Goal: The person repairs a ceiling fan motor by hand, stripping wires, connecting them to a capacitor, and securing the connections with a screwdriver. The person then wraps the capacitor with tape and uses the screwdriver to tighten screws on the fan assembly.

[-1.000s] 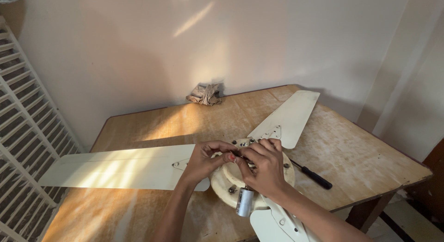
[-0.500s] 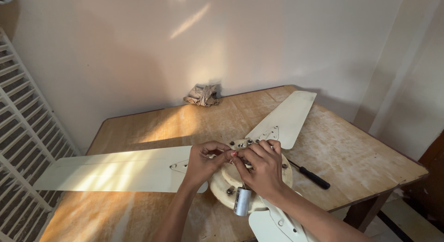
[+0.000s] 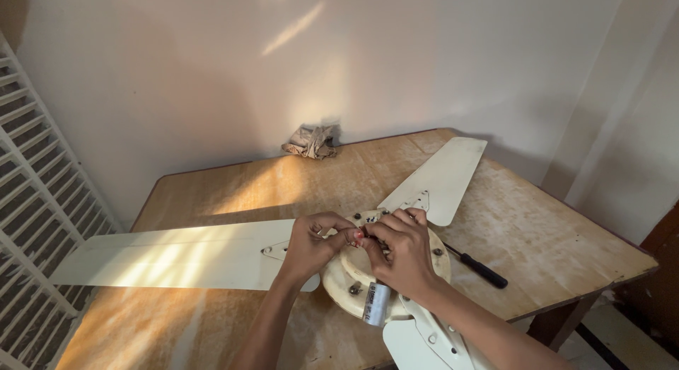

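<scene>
Head view: a small red bit [image 3: 359,235], seemingly a wire end or connector, sits pinched between both hands just above the fan hub [image 3: 339,274]; it is too small to name surely; the left hand [image 3: 311,246] comes in from the left with its fingers [image 3: 338,228] closed together on that bit; the right hand [image 3: 403,253] meets it from the other side, its fingers [image 3: 373,232] likewise pressed on the same spot; the two sets of fingertips touch over the top of the hub. The hub is round and cream, with screw heads around its rim; a grey cylinder [image 3: 375,303], likely a capacitor, lies against its near edge, just under the right wrist. Three blades spread from the hub: the left blade [image 3: 177,255] runs far out over the surface edge, the far blade [image 3: 445,175] points toward the wall, the near blade [image 3: 417,342] comes toward the camera. A black screwdriver [image 3: 482,268] lies on the surface [image 3: 552,228] just right of the hub, untouched; a crumpled rag [image 3: 310,141] rests at the far edge by the wall; a white grille [image 3: 35,200] stands at the left.

By my judgement the step in hand is fine work on the wiring at the hub; the next move calls for a steady two-handed pinch and small, careful twists, since the bit is tiny and easily let slip.
</scene>
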